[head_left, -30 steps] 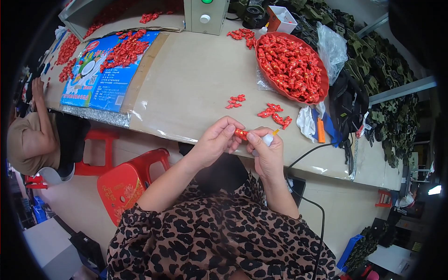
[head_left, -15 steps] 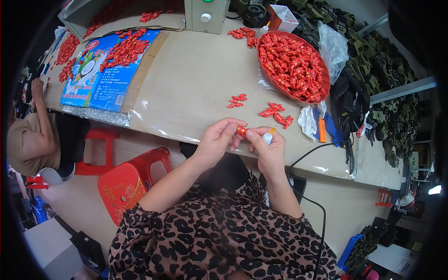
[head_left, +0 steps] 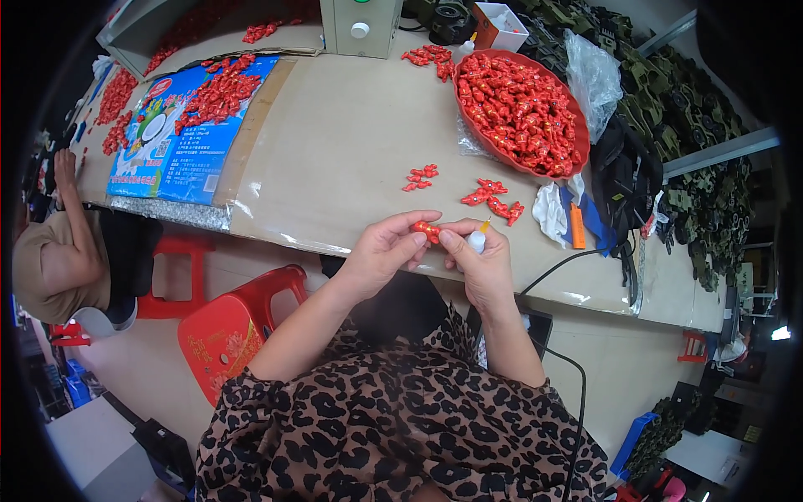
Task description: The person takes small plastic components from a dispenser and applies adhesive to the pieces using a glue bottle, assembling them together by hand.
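Red trinket [head_left: 430, 232]: smooth, glossy, plastic-looking. Bottle [head_left: 476, 242]: white, smooth plastic. Bowl [head_left: 500, 157]: red plastic with a slight sheen. Tabletop [head_left: 335, 142]: smooth tan board, its front edge under shiny clear film [head_left: 337, 248]. Carton [head_left: 188, 163]: printed cardboard, glossy. Bag [head_left: 594, 79]: clear, crinkled plastic. Housing [head_left: 360, 43]: painted metal by its look, smooth. Stool [head_left: 205, 339]: shiny red plastic. Wad [head_left: 549, 213]: white, matt, crumpled; paper or cloth. Blouse [head_left: 401, 427]: matt patterned cloth.

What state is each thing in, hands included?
Left hand, fingers closed on the red piece
Right hand, fingers on the same piece, also holding the white bottle
Red piece, pinched between both hands
White bottle, yellow tip toward picture top
Red bowl, heaped with red pieces
White box, open-topped
Plastic bag, crumpled
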Demonstrator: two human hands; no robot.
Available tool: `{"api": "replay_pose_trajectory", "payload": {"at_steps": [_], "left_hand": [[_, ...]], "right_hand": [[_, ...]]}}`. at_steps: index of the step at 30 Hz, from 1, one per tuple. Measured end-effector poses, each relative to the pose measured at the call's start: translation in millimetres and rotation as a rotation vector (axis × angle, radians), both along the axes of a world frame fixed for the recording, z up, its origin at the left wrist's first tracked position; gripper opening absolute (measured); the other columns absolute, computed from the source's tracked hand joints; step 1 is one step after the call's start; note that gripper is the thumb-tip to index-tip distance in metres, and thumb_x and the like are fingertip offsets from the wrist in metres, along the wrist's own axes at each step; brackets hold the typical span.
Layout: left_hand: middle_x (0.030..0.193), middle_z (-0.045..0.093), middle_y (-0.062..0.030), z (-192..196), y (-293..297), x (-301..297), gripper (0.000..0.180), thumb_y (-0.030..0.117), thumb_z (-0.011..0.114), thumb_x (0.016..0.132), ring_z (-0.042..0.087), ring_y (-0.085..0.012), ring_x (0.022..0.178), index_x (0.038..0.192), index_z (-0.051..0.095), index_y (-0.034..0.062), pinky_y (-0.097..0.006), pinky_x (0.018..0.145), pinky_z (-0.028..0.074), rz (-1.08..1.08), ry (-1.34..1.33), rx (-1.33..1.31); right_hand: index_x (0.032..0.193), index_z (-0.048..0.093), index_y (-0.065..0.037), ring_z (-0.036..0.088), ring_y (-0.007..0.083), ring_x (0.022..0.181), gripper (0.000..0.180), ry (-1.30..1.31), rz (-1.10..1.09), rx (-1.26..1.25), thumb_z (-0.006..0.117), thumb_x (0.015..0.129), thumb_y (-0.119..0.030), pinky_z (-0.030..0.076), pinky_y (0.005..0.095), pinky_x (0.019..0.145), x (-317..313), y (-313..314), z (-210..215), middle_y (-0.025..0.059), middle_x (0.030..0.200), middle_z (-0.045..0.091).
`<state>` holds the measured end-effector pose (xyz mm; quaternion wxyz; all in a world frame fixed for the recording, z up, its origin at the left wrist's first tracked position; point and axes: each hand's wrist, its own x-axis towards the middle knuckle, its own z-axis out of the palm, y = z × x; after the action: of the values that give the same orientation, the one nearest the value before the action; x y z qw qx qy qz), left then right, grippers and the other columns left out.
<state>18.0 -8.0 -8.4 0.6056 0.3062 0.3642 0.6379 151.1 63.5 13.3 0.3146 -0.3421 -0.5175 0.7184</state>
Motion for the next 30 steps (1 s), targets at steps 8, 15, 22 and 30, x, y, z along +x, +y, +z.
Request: {"api": "replay_pose_trajectory", "payload": {"at_steps": [8, 15, 22, 30], "left_hand": [[0.076, 0.05, 0.0013, -3.2, 0.7, -1.0, 0.026, 0.009, 0.046, 0.084, 0.04, -0.0041, 0.06, 0.109, 0.048, 0.0022, -0.017, 0.054, 0.036, 0.003, 0.031, -0.027], [0.077, 0.05, 0.0016, -2.4, 0.1, -0.1, 0.023, 0.009, 0.046, 0.084, 0.039, -0.0031, 0.061, 0.106, 0.05, 0.0023, -0.016, 0.054, 0.035, 0.007, 0.028, -0.052], [0.078, 0.049, 0.0019, -5.6, -0.2, -0.5, 0.022, 0.008, 0.046, 0.084, 0.038, -0.0018, 0.063, 0.104, 0.05, 0.0018, -0.015, 0.056, 0.034, 0.012, 0.04, -0.018], [0.083, 0.051, 0.0003, -3.4, -0.4, 0.3, 0.021, 0.008, 0.046, 0.084, 0.043, -0.0029, 0.072, 0.103, 0.049, 0.0005, -0.017, 0.064, 0.037, 0.01, 0.04, 0.006]], "right_hand": [[0.08, 0.059, -0.002, 0.047, 0.0023, 0.057, 0.009, 0.021, 0.0, 0.038, 0.059, 0.077, -0.01, 0.039, 0.0149, 0.049, -2.4, -3.1, -3.1, 0.0011, 0.07, 0.057], [0.08, 0.058, -0.001, 0.048, 0.0032, 0.06, 0.007, 0.052, 0.0, 0.08, 0.058, 0.077, -0.008, 0.039, 0.0154, 0.049, -3.0, -4.8, -7.1, 0.0019, 0.071, 0.056], [0.079, 0.058, -0.001, 0.049, 0.0042, 0.06, 0.006, 0.034, 0.019, 0.099, 0.058, 0.077, -0.006, 0.04, 0.016, 0.05, -3.7, -4.9, -8.5, 0.0022, 0.071, 0.055], [0.079, 0.057, 0.0, 0.05, 0.005, 0.061, 0.005, 0.026, 0.001, 0.097, 0.058, 0.076, -0.004, 0.041, 0.0166, 0.051, -3.8, -6.8, -7.6, 0.0027, 0.072, 0.055]]}}
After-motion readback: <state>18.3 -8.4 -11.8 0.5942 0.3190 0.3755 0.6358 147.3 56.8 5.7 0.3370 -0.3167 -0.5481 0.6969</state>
